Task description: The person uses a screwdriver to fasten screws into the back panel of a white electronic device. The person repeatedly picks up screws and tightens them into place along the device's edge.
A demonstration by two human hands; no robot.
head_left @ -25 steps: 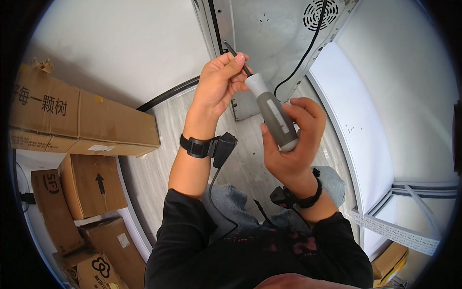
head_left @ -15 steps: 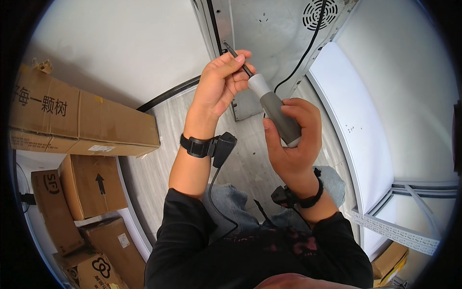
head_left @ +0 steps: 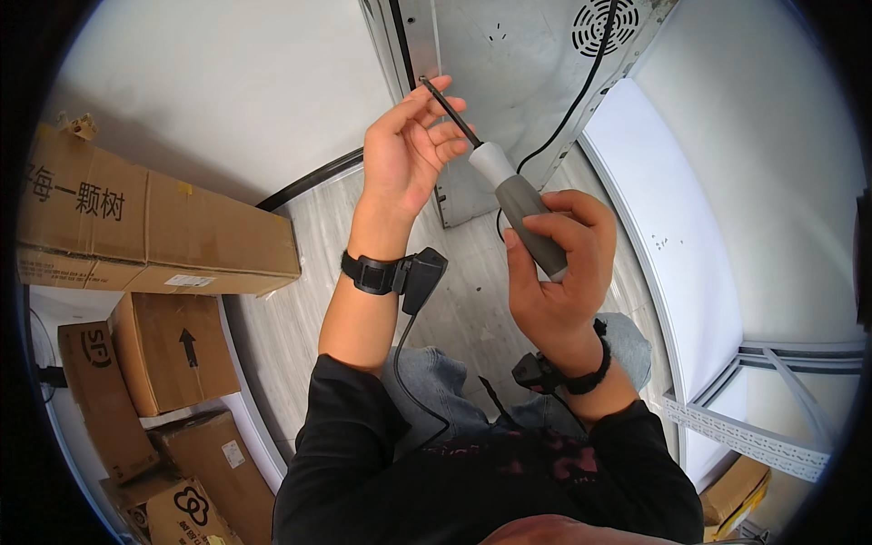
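Note:
A screwdriver (head_left: 525,202) with a grey handle, a light collar and a dark shaft slants up and left. Its tip is at a small screw or hole on the edge of a grey metal cabinet panel (head_left: 509,82). My right hand (head_left: 572,263) is closed round the lower part of the handle, thumb on the left side. My left hand (head_left: 404,150) is beside and behind the shaft, fingers stretched and apart, fingertips close to the tip. Whether they touch the shaft or panel is hard to tell. Both wrists wear black straps with small devices.
Cardboard boxes (head_left: 163,218) are stacked on the left. A black cable (head_left: 581,95) hangs down the panel, past a round vent (head_left: 605,27). White wall panels stand on both sides, with a white perforated metal frame (head_left: 754,436) at lower right.
My left thumb and fingers have come off the screwdriver shaft and opened, moving slightly up towards the tip. My right hand has shifted a little right and changed its hold on the handle.

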